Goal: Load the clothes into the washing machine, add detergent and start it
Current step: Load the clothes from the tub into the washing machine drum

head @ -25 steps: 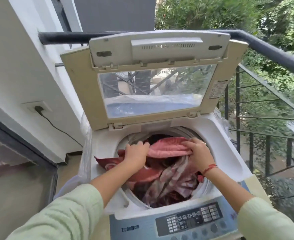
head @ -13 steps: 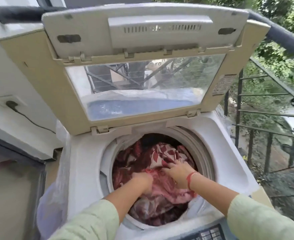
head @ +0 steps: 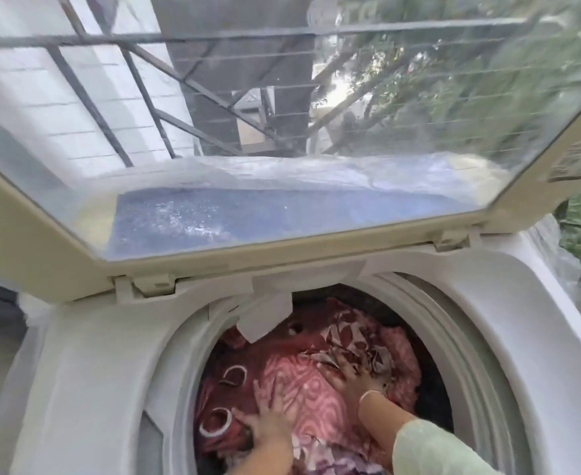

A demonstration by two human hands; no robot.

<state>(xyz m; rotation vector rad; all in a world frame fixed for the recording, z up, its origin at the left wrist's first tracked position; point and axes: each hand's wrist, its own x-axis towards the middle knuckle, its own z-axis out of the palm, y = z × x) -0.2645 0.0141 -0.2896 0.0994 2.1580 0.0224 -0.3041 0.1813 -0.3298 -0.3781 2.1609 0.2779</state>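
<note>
A white top-loading washing machine [head: 539,337] fills the view, its lid [head: 42,245] standing open with a clear window. Red, pink and maroon patterned clothes [head: 303,382] lie piled deep in the drum. Both my hands are down inside the drum. My left hand [head: 265,419] lies on the pink swirl cloth with fingers spread flat, pressing it down. My right hand [head: 347,378], a bangle on its wrist, presses with spread fingers on the leaf-patterned cloth further back. The control panel and any detergent are out of view.
The drum's white rim [head: 179,389] rings the clothes closely. A white flap [head: 265,313] hangs from the back of the opening. Through the lid window I see a dark metal railing [head: 213,39], a white wall and trees. A plastic cover [head: 553,255] drapes the machine's right side.
My head has moved much closer and lower over the drum. The clothes that hung over the rim are now fully inside, and both hands have gone deeper, flattening onto the pile.
</note>
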